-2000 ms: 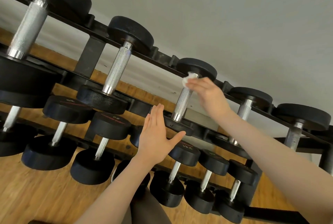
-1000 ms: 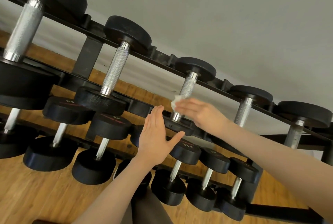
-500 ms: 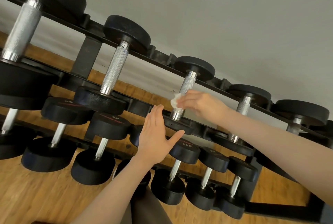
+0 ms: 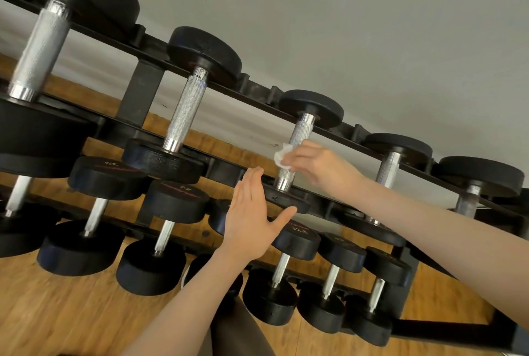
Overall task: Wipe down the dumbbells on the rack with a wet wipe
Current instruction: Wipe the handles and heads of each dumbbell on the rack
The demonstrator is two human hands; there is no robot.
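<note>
Head view, starting nearest: a dark trouser leg [image 4: 240,330] shows at the bottom edge over the wooden floor [image 4: 57,312]. Just beyond it the left hand [image 4: 252,221] is held flat, fingers straight and together, thumb spread, its palm pressed against the near black head of the dumbbell [image 4: 297,138] being cleaned, grasping nothing. Beyond and to the right, the right hand [image 4: 317,164] has its fingers curled around a crumpled white wet wipe [image 4: 282,156], pressing it on the lower half of that dumbbell's knurled silver handle.

The black rack [image 4: 143,92] is the holder here, with tiers slanting across the frame. Its nearest, lowest tier carries small dumbbells [image 4: 329,275] side by side at the right and larger ones [image 4: 94,221] at the left. The top tier carries the wiped dumbbell in the middle, a bigger dumbbell [image 4: 187,106] to its left, a much larger one [image 4: 43,46] at far left, and two more [image 4: 389,169] to the right. Farthest back stands a plain grey wall [image 4: 372,26].
</note>
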